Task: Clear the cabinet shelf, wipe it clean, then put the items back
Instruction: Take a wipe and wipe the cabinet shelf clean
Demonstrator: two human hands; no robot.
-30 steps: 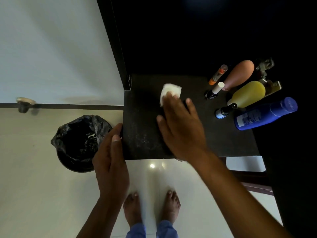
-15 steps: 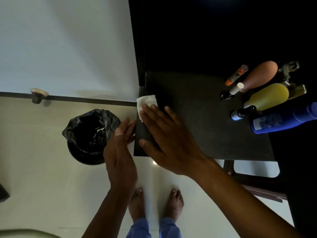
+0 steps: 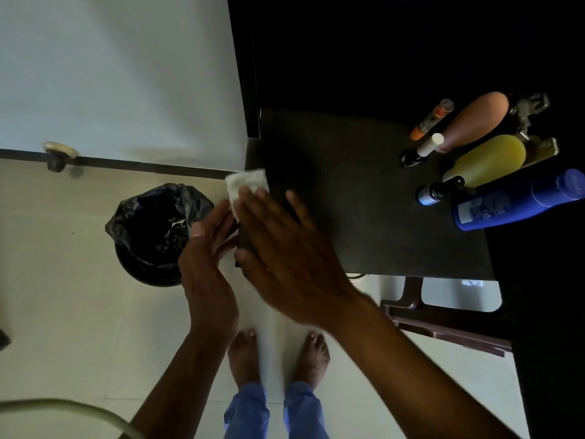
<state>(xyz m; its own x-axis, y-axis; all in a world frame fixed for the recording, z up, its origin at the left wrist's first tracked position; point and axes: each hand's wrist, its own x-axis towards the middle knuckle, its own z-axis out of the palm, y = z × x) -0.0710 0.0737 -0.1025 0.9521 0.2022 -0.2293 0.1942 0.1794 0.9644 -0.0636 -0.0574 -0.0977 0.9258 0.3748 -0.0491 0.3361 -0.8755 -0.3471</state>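
A dark shelf (image 3: 364, 217) juts out from a black cabinet. My right hand (image 3: 285, 245) lies flat on the shelf's left edge and presses a white tissue (image 3: 245, 183) that hangs half over that edge. My left hand (image 3: 209, 248) is cupped, fingers apart, just beside and below the same edge, touching the tissue's lower corner. At the shelf's far right stand a blue bottle (image 3: 519, 201), a yellow bottle (image 3: 490, 160), a peach bottle (image 3: 474, 118), an orange tube (image 3: 430, 120), a small white-capped bottle (image 3: 421, 152) and a small dark bottle (image 3: 438, 191).
A bin lined with a black bag (image 3: 155, 232) stands on the tiled floor left of the shelf. A white door (image 3: 110, 74) with a doorstop (image 3: 58, 155) is at the left. A dark chair frame (image 3: 443, 315) sits under the shelf's right side. My bare feet (image 3: 278, 353) are below.
My right hand swept the tissue from the middle of the shelf leftward to its left edge. My left hand rose slightly beside that edge, fingers spreading under the tissue.
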